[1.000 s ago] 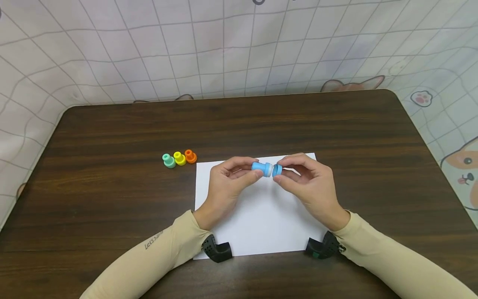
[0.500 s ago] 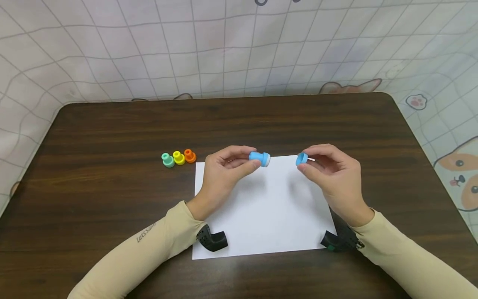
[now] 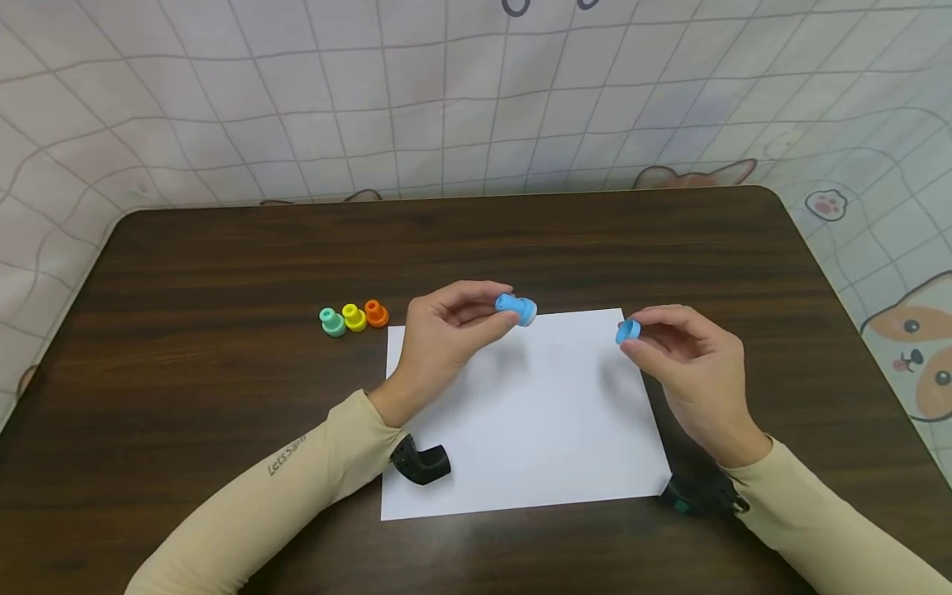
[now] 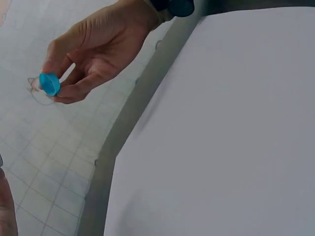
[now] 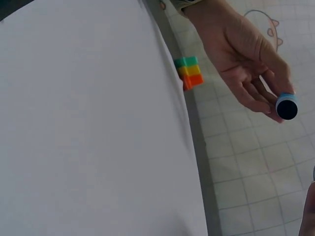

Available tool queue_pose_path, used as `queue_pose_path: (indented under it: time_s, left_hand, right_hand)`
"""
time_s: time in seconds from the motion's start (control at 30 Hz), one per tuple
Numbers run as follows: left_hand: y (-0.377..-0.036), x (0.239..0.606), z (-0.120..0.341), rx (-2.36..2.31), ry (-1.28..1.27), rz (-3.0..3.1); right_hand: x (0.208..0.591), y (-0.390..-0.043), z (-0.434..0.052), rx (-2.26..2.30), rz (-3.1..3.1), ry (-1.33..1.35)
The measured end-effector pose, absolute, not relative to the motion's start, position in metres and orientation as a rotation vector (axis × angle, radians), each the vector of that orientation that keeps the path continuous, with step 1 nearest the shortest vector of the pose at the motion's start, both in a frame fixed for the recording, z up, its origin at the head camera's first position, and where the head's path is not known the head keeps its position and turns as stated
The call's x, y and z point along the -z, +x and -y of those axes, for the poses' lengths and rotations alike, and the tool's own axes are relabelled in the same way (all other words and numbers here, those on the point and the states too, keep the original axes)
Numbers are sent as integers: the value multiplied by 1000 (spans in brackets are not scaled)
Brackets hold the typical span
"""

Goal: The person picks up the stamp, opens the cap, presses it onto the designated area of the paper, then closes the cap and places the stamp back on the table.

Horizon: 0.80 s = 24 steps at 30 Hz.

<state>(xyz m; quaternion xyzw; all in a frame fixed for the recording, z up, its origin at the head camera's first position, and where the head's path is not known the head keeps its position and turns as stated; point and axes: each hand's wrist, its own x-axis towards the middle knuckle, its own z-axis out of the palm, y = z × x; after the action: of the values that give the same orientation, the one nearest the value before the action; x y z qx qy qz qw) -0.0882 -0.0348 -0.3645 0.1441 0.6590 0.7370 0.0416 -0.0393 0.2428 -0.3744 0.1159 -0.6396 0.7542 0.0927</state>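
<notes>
Crosswise above the white paper's (image 3: 550, 413) far edge lies a small blue cylinder (image 3: 516, 307), pinched in the left hand (image 3: 446, 330), wide end toward the blue cap (image 3: 628, 331), which the right hand (image 3: 695, 364) pinches apart from it near the paper's far right corner.

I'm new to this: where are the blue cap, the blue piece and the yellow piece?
Blue cap (image 4: 50, 84): left wrist view, on its hollow inside.
Blue piece (image 3: 515, 306): head view, middle of its side.
Yellow piece (image 3: 355, 319): head view, on its wider base.
</notes>
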Motion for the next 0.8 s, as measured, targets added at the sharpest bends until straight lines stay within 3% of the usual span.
queue_pose_path:
  time_s: [0.8]
  left_hand:
    - [-104, 371, 8, -2013, 604, -2087]
  right_hand:
    - [384, -40, -259, -2212, 1912, 318]
